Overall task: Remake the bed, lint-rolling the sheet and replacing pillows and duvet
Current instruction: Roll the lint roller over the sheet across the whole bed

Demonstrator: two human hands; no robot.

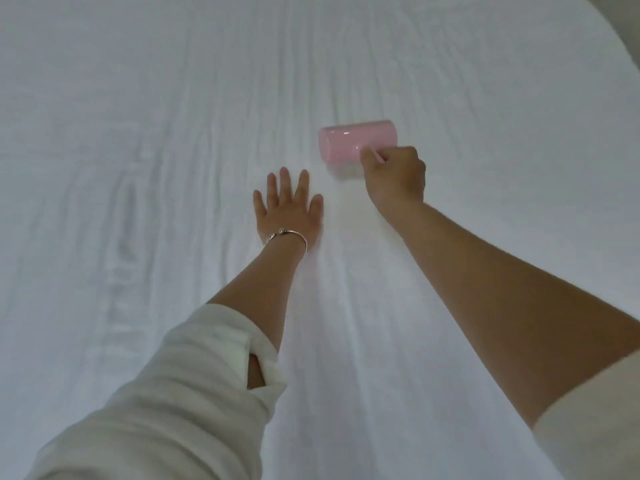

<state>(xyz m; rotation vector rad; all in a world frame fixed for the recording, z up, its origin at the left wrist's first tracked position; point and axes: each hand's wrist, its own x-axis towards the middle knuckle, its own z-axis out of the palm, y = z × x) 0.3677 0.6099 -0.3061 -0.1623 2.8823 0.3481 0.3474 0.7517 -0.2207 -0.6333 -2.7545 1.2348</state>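
Head view: right grip [394,178] clenching pink lint roller [356,142]; left grip [287,206] flat, splayed on sheet [138,133].

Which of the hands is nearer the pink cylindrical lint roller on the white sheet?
Right. The right hand grips the pink cylindrical lint roller at its near end. The left hand lies flat, fingers spread, on the white sheet, apart from the roller, nearer the person and to its left.

Loose white sleeves [166,403] are worn, pushed up both forearms. A thin silver bangle [287,236] with small beads is worn at the left wrist.
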